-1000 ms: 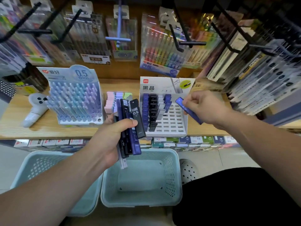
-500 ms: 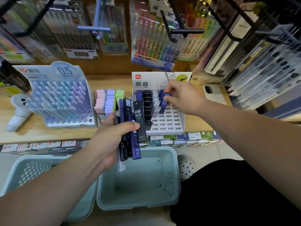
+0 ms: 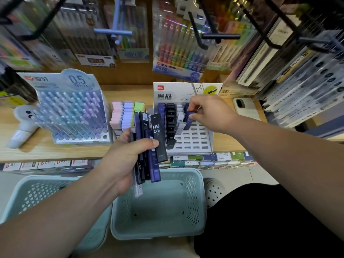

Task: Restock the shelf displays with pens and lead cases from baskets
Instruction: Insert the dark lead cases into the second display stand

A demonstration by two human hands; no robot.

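My left hand (image 3: 126, 159) grips a fanned bundle of lead cases (image 3: 149, 146), black and dark blue, one marked HB 0.5, held in front of the shelf edge. My right hand (image 3: 210, 113) pinches the top of a dark blue lead case (image 3: 189, 118) that stands in a slot of the white lead case display (image 3: 193, 140). That display holds columns of blue, black and white cases at its left; many slots on the right and front are bare. A pen display (image 3: 74, 112) marked 0.5 mm stands to the left, full of pastel pens.
Two pale green baskets (image 3: 197, 211) (image 3: 24, 198) sit on the floor below the wooden shelf (image 3: 46, 149). Pastel erasers (image 3: 126, 114) stand between the displays. A phone (image 3: 245, 108) lies at the right. Hanging pen packs on black hooks (image 3: 219, 36) jut out overhead.
My right hand carried the dark blue lead case from the right of the display to its upper slots and has pushed it down into one. The left hand kept its bundle.
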